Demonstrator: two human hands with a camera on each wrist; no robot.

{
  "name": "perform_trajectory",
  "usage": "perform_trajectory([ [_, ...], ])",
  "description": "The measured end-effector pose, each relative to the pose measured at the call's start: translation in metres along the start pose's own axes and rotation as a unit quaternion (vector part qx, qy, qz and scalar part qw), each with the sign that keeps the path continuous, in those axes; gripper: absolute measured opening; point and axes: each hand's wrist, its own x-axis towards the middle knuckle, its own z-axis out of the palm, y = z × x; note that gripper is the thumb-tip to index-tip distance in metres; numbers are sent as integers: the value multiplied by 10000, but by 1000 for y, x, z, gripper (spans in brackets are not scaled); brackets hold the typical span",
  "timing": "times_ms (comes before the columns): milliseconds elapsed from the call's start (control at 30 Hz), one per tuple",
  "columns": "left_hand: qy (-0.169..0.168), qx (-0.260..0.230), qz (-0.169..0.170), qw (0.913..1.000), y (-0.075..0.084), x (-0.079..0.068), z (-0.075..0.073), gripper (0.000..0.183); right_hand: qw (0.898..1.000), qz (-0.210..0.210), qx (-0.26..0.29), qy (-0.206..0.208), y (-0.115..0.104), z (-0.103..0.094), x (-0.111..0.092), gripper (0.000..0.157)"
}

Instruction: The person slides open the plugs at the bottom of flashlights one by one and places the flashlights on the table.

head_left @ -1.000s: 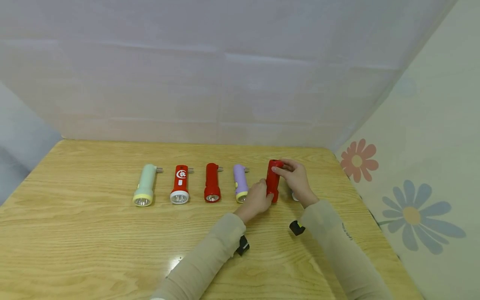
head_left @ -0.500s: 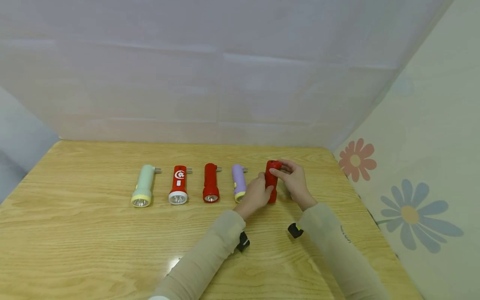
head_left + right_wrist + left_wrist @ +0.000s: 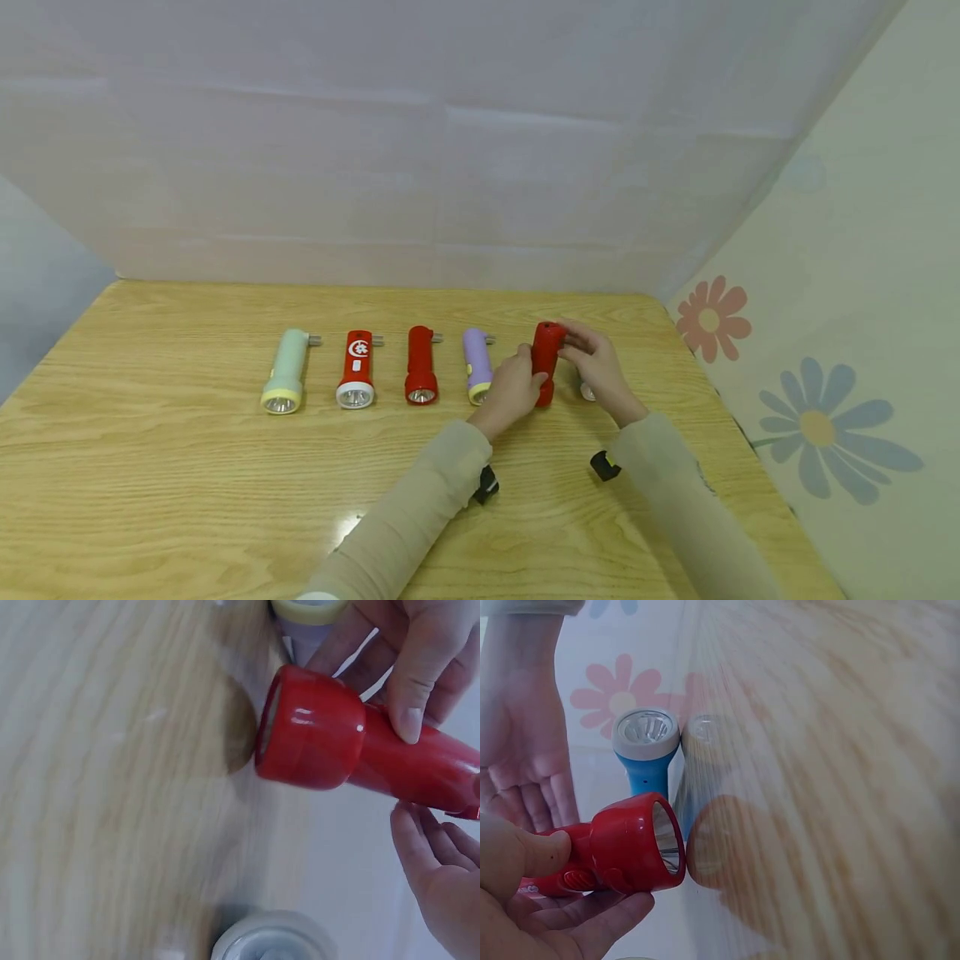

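Note:
My left hand (image 3: 512, 390) grips a red flashlight (image 3: 547, 358) around its body, thumb on one side and fingers on the other. The flashlight stands tilted with its lens end down, close over the wooden table. Beside its tail end is my right hand (image 3: 600, 369), its fingers extended and fingertips right at the red casing in the right wrist view. Just left of the left hand lies a purple flashlight (image 3: 477, 367) with a yellow rim. Partly hidden behind the right hand is a blue flashlight with a white rim (image 3: 646, 746).
Farther left on the table (image 3: 187, 483), a plain red flashlight (image 3: 421, 362), a red-and-white one (image 3: 357, 367) and a mint-green one (image 3: 288, 367) lie in a row, metal prongs pointing right. A pale curtain wall (image 3: 390, 167) rises behind; a flowered wall (image 3: 840, 275) borders the right.
My right hand's thumb has come off the flashlight's upper body and the hand has shifted slightly right. My left hand keeps its grip on the flashlight. The view has shifted slightly.

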Motion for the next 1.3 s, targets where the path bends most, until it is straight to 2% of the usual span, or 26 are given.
perform_trajectory([
  [300,-81,-109,-119,9998,1,0,1,36,9924,-149,-1097,-533,13,-4,-7,43],
  [467,-66,-63,-161,9998,1,-1,0,37,9862,-108,-1383,-902,17,-3,-11,49],
  [667,-34,-20,-183,9998,2,-2,-1,38,9771,-4,-1637,-1358,23,1,-14,48],
  [800,-62,-34,-224,9997,2,-2,-1,39,9737,56,-1810,-1385,24,5,-15,47],
  [1067,-124,-146,-250,9995,3,-1,-1,40,9668,49,-2284,-1141,24,9,-15,40],
  [1300,-39,-185,-51,9998,0,-3,-1,42,9669,57,-2309,-1080,24,10,-14,40],
])
